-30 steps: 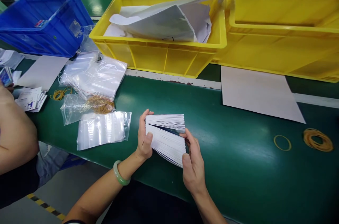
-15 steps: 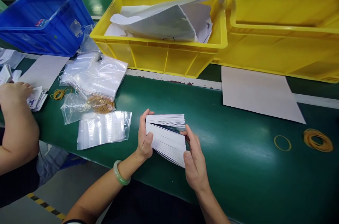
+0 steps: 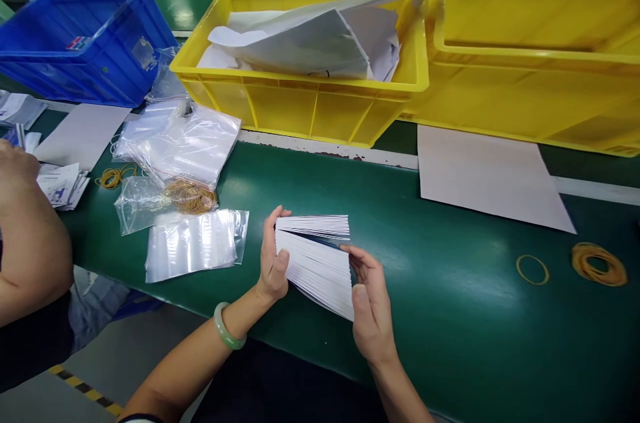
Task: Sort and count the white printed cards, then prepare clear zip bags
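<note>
A thick stack of folded white paper sheets (image 3: 315,269) is held edge-on above the green table, fanned into a thin upper part and a thicker lower part. My left hand (image 3: 274,259) grips its left end, thumb on the near side and fingers behind. At the right end, my right hand (image 3: 370,296) has its thumb against the lower part and its fingers at the gap. Left of my hands lies a pile of clear plastic bags (image 3: 195,244). To the right are a single rubber band (image 3: 533,270) and a bundle of rubber bands (image 3: 599,264).
A yellow crate (image 3: 300,103) holding large white sheets stands behind, beside stacked yellow crates (image 3: 530,96) and a blue crate (image 3: 90,69). More plastic bags (image 3: 200,136) and rubber bands (image 3: 193,196) lie left. A co-worker's arm (image 3: 30,236) reaches over folded papers (image 3: 63,184). Cardboard (image 3: 490,173) lies right.
My right hand's fingers have shifted down from the upper part of the stack, and the lower part has spread slightly downward. The co-worker's hand has moved left.
</note>
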Demonstrator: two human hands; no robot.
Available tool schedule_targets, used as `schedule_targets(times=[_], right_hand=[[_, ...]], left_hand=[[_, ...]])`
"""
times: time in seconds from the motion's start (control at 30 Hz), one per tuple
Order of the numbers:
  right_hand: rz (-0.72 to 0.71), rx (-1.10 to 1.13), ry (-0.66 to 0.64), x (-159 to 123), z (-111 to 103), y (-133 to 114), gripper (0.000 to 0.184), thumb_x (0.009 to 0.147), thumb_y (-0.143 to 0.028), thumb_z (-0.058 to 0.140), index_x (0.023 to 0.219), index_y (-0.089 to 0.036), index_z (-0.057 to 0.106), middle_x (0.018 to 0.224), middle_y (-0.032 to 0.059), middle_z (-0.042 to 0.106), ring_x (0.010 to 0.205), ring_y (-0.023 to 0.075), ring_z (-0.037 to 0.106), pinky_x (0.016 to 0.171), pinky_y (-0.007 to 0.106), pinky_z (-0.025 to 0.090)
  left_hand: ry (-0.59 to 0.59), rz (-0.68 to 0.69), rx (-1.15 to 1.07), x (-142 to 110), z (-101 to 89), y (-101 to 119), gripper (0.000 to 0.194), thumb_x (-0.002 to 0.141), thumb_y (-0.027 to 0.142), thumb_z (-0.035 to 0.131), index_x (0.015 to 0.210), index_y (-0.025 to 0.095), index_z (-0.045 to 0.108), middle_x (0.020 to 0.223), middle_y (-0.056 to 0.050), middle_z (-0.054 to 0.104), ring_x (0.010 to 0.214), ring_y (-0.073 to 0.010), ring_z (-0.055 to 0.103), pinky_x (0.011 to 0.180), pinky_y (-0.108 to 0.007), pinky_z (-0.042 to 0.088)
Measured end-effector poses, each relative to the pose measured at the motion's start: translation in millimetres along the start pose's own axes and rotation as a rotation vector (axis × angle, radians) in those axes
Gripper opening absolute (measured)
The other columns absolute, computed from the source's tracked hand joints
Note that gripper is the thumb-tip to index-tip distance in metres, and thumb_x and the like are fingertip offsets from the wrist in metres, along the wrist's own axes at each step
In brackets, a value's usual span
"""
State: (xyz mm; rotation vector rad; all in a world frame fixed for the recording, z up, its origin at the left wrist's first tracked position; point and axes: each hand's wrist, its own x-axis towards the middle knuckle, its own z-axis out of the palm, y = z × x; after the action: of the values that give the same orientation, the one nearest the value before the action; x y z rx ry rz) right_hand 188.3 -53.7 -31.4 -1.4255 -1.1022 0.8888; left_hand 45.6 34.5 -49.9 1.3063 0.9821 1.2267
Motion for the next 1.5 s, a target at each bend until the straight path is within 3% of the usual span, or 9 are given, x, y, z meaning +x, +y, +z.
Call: schedule_targets(times=[0.13,0.3,0.47,0.7,0.93,1.13,1.3,1.4,1.5], right_hand=[[0.023,-0.068,-0.049,7,-5,-1,0.059,0.098,-0.054,0.033,0.151,-0.027,0.028,0.128,0.0099,0.051,0.120,0.0289,0.048,0.100,0.049,0.040],[0.023,-0.108,-0.014,5,-6,-3,0.054,0.099,-0.052,0.033,0.146,-0.026,0.039,0.133,0.0114,0.048,0.124,0.0298,0.047,0.099,0.049,0.042],[0.014,-0.032,0.034,6,-6,0,0.040,0.098,-0.048,0.039,0.127,-0.024,0.052,0.129,0.0116,0.052,0.123,0.0298,0.048,0.101,0.050,0.039],[0.020,-0.106,-0.023,19,-8,-2,0.055,0.099,-0.052,0.033,0.147,-0.027,0.039,0.116,0.0089,0.056,0.110,0.0267,0.054,0.092,0.046,0.045],[0.016,-0.116,-0.029,8,-6,-3,0.051,0.100,-0.049,0.032,0.148,-0.033,0.036,0.132,0.0079,0.049,0.122,0.0263,0.049,0.095,0.043,0.045],[0.007,0.019,0.015,14,-5,1,0.039,0.099,-0.045,0.038,0.130,-0.026,0.050,0.131,0.0101,0.052,0.125,0.0275,0.048,0.104,0.048,0.039],[0.045,-0.059,-0.011,22,-6,1,0.053,0.099,-0.049,0.036,0.146,-0.026,0.038,0.121,0.0094,0.056,0.114,0.0266,0.053,0.097,0.047,0.043],[0.028,-0.092,-0.023,20,-6,1,0.050,0.100,-0.047,0.033,0.146,-0.028,0.040,0.120,0.0085,0.055,0.114,0.0259,0.052,0.094,0.044,0.045],[0.015,-0.067,-0.004,16,-6,2,0.047,0.100,-0.045,0.034,0.144,-0.029,0.043,0.131,0.0087,0.051,0.123,0.0264,0.048,0.100,0.046,0.042]], left_hand=[[-0.004,0.001,0.001,0,0.0,0,0.072,0.085,0.063,0.043,0.143,0.020,0.035,0.133,-0.013,0.046,0.115,-0.0308,0.050,0.100,-0.046,0.038],[-0.010,-0.003,0.002,0,0.3,1,0.073,0.086,0.063,0.042,0.143,0.019,0.034,0.133,-0.014,0.046,0.111,-0.0304,0.051,0.098,-0.045,0.041],[-0.010,0.018,0.001,0,0.5,0,0.071,0.086,0.062,0.042,0.142,0.020,0.035,0.132,-0.013,0.047,0.113,-0.0301,0.050,0.098,-0.044,0.041],[-0.015,0.007,0.010,-1,-0.6,1,0.071,0.086,0.062,0.042,0.143,0.021,0.035,0.133,-0.013,0.046,0.115,-0.0307,0.049,0.100,-0.045,0.038],[-0.014,0.006,-0.003,0,0.2,1,0.070,0.086,0.061,0.042,0.143,0.020,0.035,0.133,-0.013,0.046,0.112,-0.0299,0.051,0.098,-0.045,0.040],[-0.019,-0.004,0.001,-1,-0.6,0,0.072,0.086,0.063,0.042,0.143,0.019,0.034,0.133,-0.014,0.046,0.114,-0.0315,0.050,0.100,-0.047,0.039],[-0.010,0.000,0.016,-1,-0.7,0,0.073,0.085,0.064,0.042,0.143,0.019,0.035,0.133,-0.014,0.047,0.115,-0.0319,0.050,0.101,-0.047,0.039],[-0.007,0.005,0.014,-1,-0.5,0,0.072,0.086,0.063,0.042,0.143,0.019,0.035,0.133,-0.014,0.047,0.114,-0.0311,0.051,0.100,-0.046,0.040],[-0.015,0.010,0.004,-1,-0.7,0,0.071,0.086,0.063,0.042,0.143,0.020,0.034,0.133,-0.013,0.047,0.113,-0.0301,0.051,0.099,-0.045,0.040]])
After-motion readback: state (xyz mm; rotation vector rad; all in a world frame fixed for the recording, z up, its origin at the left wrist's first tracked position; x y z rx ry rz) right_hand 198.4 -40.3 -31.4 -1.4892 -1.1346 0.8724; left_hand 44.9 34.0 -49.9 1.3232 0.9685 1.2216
